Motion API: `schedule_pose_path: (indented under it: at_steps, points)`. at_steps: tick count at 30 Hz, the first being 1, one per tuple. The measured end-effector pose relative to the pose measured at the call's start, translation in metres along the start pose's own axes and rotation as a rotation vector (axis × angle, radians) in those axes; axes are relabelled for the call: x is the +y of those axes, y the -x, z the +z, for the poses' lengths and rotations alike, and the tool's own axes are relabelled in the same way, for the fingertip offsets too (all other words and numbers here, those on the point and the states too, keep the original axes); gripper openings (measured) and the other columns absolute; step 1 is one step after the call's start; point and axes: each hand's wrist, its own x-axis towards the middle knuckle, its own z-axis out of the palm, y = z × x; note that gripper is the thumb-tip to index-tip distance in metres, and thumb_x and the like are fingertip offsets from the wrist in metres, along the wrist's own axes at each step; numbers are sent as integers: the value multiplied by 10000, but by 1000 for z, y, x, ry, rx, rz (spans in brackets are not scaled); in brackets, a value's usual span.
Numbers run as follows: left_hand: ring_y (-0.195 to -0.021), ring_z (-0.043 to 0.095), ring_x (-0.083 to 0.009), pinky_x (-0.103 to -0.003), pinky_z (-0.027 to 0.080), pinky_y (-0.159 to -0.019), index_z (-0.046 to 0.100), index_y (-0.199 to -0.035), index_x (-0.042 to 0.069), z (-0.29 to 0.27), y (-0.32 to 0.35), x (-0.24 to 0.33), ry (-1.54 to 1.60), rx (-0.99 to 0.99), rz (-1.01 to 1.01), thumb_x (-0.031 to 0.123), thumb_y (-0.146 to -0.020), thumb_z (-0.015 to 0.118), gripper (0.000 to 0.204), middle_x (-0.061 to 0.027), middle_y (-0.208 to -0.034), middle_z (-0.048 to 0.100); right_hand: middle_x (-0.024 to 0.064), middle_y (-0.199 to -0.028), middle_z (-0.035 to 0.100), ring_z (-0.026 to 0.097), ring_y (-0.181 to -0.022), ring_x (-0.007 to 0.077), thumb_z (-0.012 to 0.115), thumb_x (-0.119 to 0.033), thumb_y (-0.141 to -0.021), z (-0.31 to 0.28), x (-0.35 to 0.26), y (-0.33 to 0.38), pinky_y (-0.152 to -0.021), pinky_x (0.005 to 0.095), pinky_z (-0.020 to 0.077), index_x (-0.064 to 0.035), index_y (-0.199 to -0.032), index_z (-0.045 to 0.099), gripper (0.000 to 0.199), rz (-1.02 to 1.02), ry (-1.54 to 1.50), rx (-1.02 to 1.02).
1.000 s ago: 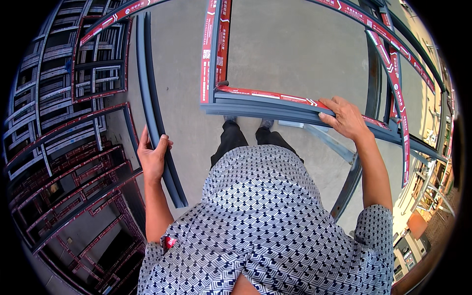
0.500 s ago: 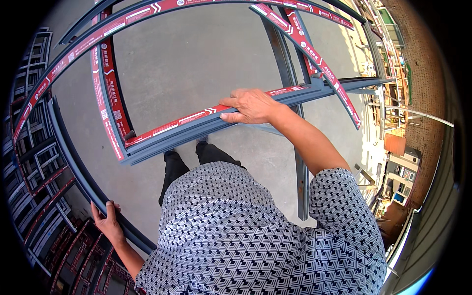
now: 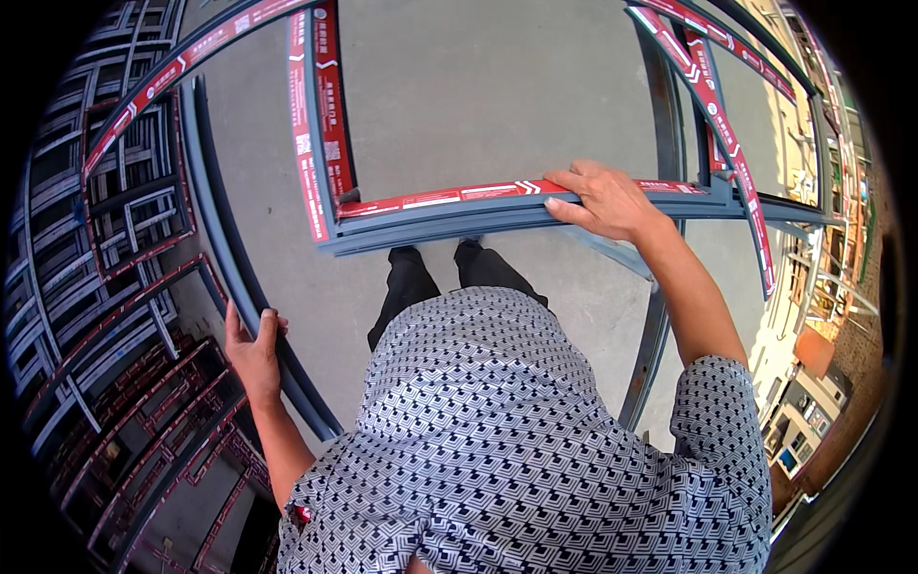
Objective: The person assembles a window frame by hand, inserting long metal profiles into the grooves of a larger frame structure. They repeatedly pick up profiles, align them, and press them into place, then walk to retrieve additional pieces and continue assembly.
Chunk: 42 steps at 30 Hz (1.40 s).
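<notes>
Grey bar (image 3: 226, 241) in L grip (image 3: 255, 360), frame (image 3: 449, 218) under R grip (image 3: 610, 203), 1 ea.

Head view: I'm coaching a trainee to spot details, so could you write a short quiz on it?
1. What does the left hand hold? (a) a hammer (b) a long grey bar (c) a rag
2. True or false: the right hand hangs clear of the frame.
3. Fill in: the printed strips along the frame are mainly ____ in colour.

Key: 1. b; 2. false, it is on the near rail; 3. red.
</notes>
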Motion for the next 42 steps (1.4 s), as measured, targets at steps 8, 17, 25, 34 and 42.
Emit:
schedule_pose_path:
  at_steps: [8,17,25,34,42]
  points:
    - [-803,712,-135,-295,586,-724,544,-1525,-27,-1,7,-5,23,70,-58,64,-1008,762,568,-54,-976,727,163,-1034,622,660,-1012,366,551,-591,-1050,-3,-12,0,-883,505,541,-144,-1390,686,578,17,37,11]
    - [-807,714,-138,-297,585,-732,561,-1498,-33,-7,9,-14,9,72,-91,77,-1010,762,539,-53,-976,728,175,-1018,614,652,-976,386,536,-593,-1057,-1,0,-3,-869,502,532,-135,-1365,691,573,-37,-11,25]
    - [-809,707,-135,-296,582,-737,480,-1567,-73,-8,4,-16,16,57,-95,91,-1008,771,651,-59,-965,723,186,-1031,616,652,-994,389,508,-558,-1071,0,0,-6,-888,498,524,-119,-1383,681,565,-10,-25,-10]
    - [-800,704,-129,-281,568,-711,567,-1481,-33,-9,0,-14,19,52,-118,67,-1008,758,520,-52,-956,719,182,-1031,624,647,-991,379,502,-561,-1069,3,-8,-4,-886,490,520,-135,-1389,690,566,3,-9,2]
    - [-820,685,-138,-288,567,-735,512,-1547,-22,-11,-4,-28,91,51,10,45,-1040,722,553,-61,-992,705,146,-983,687,684,-1050,345,382,-736,-1064,3,7,-9,-906,491,538,-148,-1312,751,737,-8,1,-1]
